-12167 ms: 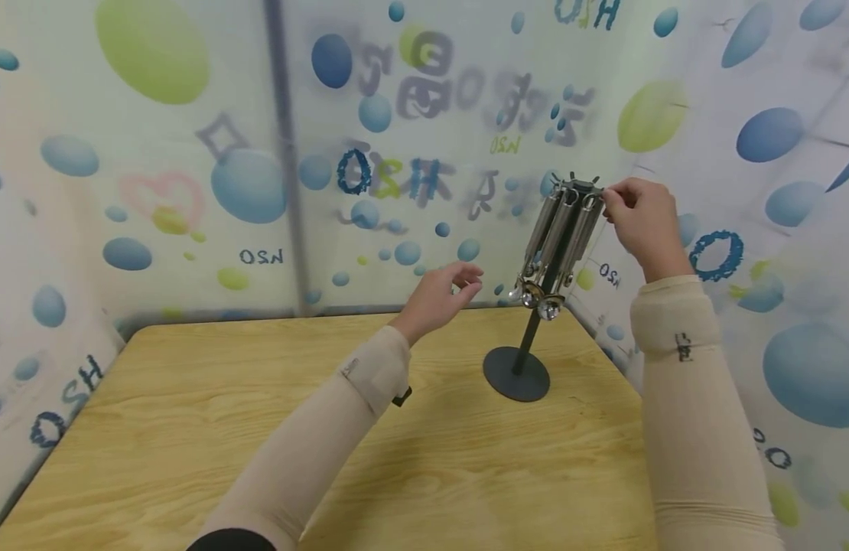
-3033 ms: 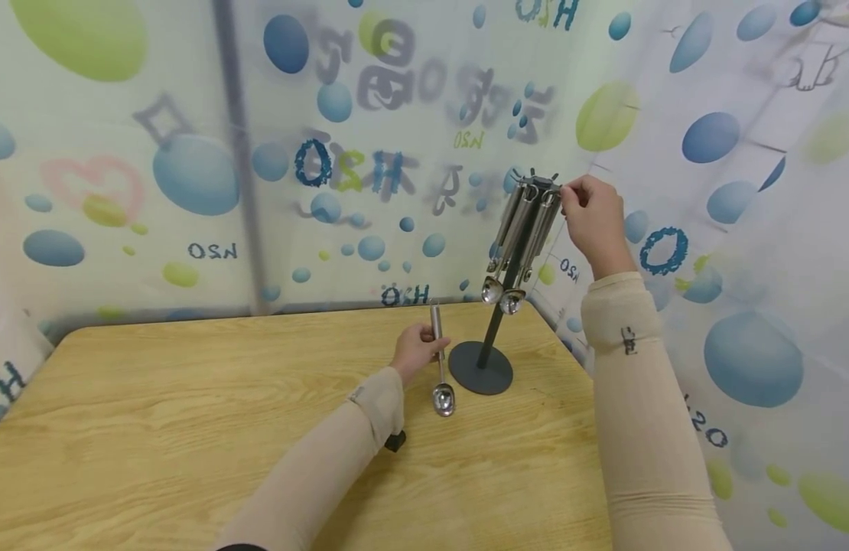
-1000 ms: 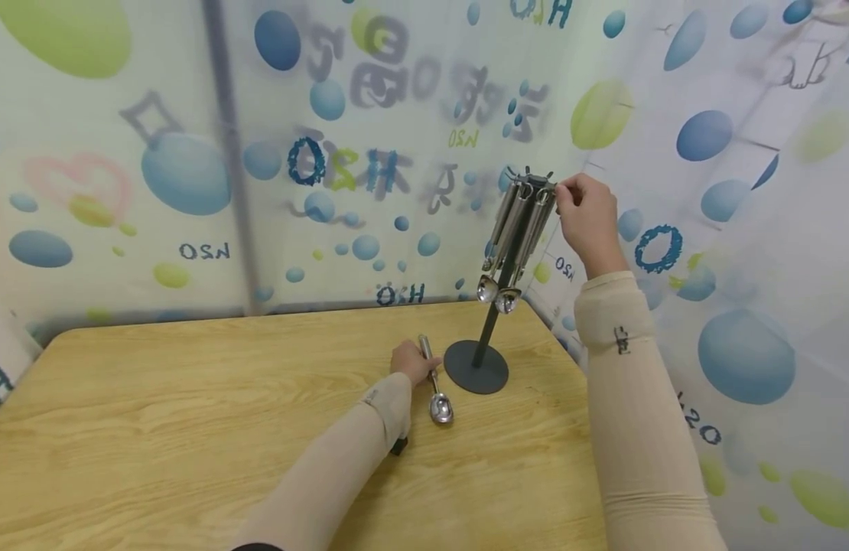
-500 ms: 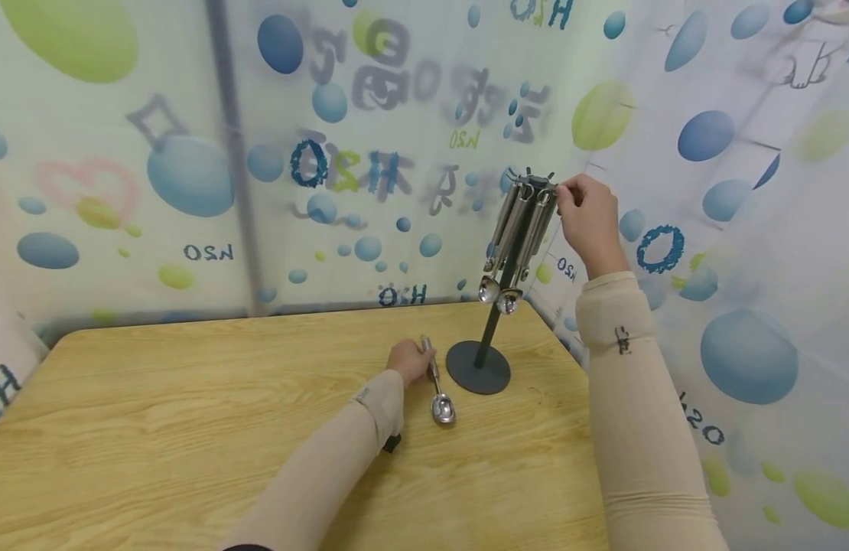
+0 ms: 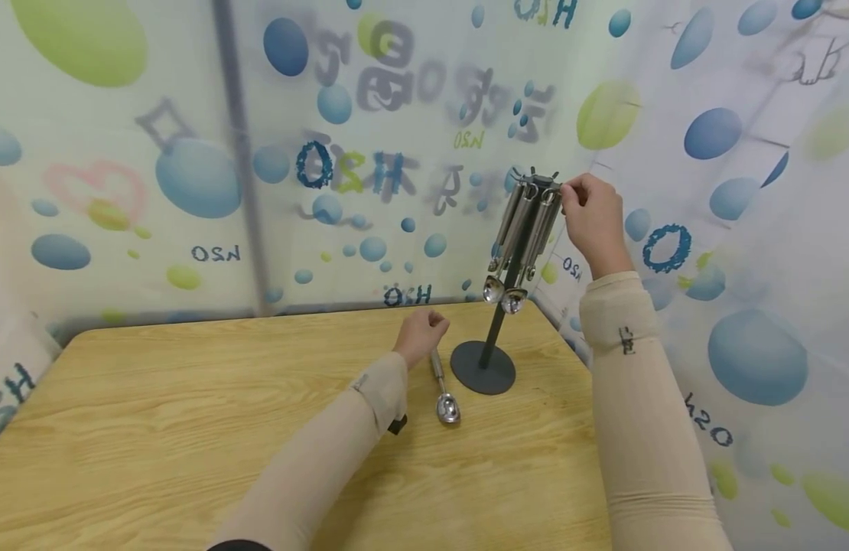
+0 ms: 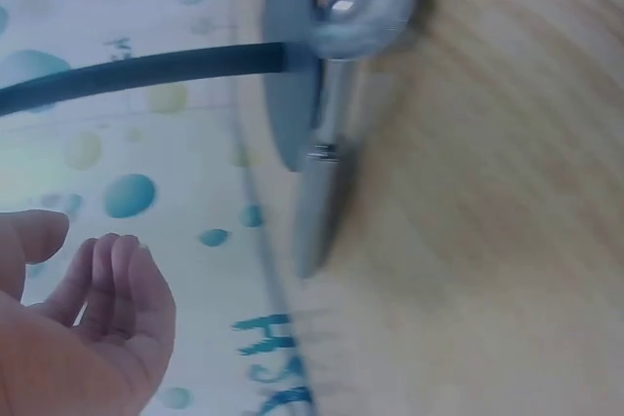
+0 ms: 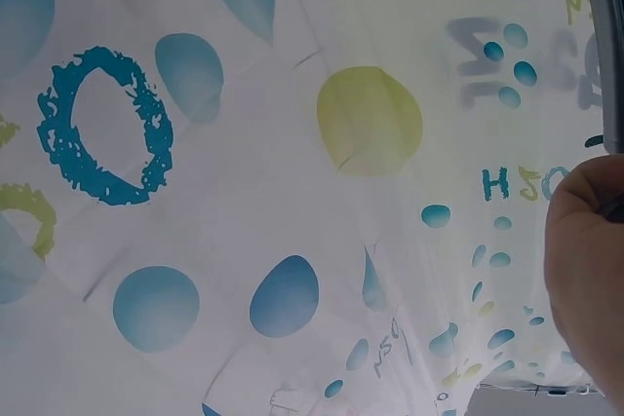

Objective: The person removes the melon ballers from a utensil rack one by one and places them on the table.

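A metal scoop (image 5: 448,409) with an oval bowl lies on the table, its bowl toward me. My left hand (image 5: 419,337) hovers over its handle end in the head view, holding nothing. In the left wrist view the left hand (image 6: 88,338) has bent fingers and its thumb apart from them, clear of the scoop (image 6: 317,207). My right hand (image 5: 594,223) pinches the top edge of a dark utensil rack (image 5: 493,330), probably at a hook. Several metal utensils (image 5: 514,229) hang there. The right wrist view shows only part of the right hand (image 7: 585,270); its fingertips are hidden.
The rack's round base (image 5: 481,369) stands on the wooden table (image 5: 190,428), right beside the scoop. A patterned curtain (image 5: 369,99) closes off the back and right sides. The table's back edge runs just behind the left hand.
Earlier the left hand reached empty toward the rack, then held the scoop and lowered it onto the table. Now it has let go and risen. The right hand keeps its pinch at the rack's top.
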The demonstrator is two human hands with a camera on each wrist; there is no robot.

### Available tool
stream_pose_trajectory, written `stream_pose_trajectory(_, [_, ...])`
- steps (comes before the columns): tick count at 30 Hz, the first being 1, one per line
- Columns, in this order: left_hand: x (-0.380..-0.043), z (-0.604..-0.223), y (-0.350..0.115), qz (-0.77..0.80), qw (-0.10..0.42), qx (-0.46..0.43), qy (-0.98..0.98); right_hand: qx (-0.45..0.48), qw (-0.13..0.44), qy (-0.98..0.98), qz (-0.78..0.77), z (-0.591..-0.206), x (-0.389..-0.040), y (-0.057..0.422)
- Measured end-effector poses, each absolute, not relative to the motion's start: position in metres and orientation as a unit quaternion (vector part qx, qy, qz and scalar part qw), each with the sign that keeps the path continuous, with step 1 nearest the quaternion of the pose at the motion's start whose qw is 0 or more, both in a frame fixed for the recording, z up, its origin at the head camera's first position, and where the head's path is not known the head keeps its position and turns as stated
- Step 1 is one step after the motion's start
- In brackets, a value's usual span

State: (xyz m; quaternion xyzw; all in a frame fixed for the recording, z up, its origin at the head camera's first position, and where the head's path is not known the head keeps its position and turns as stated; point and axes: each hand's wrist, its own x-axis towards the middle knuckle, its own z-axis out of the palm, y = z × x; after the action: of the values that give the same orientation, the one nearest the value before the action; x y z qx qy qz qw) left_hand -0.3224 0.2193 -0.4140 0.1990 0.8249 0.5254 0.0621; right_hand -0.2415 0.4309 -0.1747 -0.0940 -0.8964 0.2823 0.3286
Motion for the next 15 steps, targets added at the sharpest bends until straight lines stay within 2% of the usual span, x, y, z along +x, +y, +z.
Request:
stream_pose_trajectory(7, [-0.315, -0.376, 0.223, 0.535, 0.008, 0.264, 0.802, -0.09, 0.329, -0.896, 0.285, -0.175, -0.24, 0.431])
stream_pose_trajectory(15, [-0.306, -0.338, 0.226, 0.544, -0.019, 0.307, 0.781, -0.09, 0.328, -0.896, 0.285, -0.175, -0.24, 0.431])
